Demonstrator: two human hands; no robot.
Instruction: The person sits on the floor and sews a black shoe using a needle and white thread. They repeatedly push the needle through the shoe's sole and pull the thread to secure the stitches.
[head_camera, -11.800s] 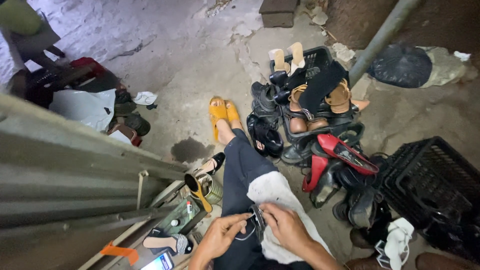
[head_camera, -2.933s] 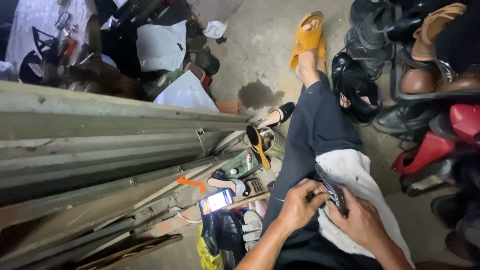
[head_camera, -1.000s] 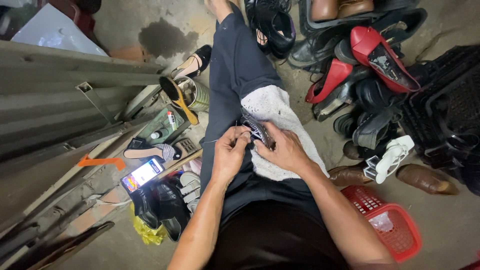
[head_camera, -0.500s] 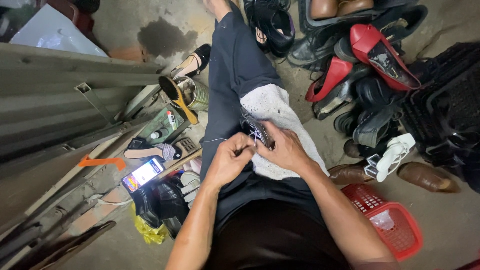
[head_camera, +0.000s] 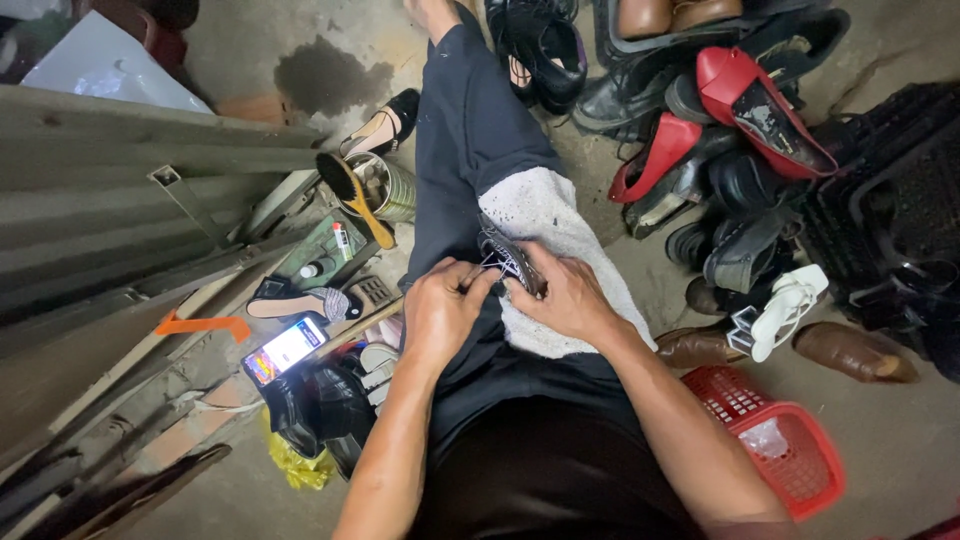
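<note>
I sit on the ground with a grey-white cloth (head_camera: 560, 225) spread over my thigh. On it rests a small dark shoe (head_camera: 508, 258) with a patterned edge. My right hand (head_camera: 565, 295) grips the shoe from the right and steadies it. My left hand (head_camera: 442, 308) pinches something thin, a thread or needle, at the shoe's near edge; the item itself is too small to make out.
A pile of shoes, including red heels (head_camera: 745, 100), lies to the right beside a black crate (head_camera: 900, 200). A red basket (head_camera: 785, 445) sits near my right elbow. On the left are a lit phone (head_camera: 285, 350), a tin can (head_camera: 385, 188), a sandal (head_camera: 295, 303) and metal sheeting (head_camera: 110, 190).
My view has tilted down from the shoe pile to my lap. Over the last second my left hand drew back slightly toward me from the shoe; my right hand kept its hold.
</note>
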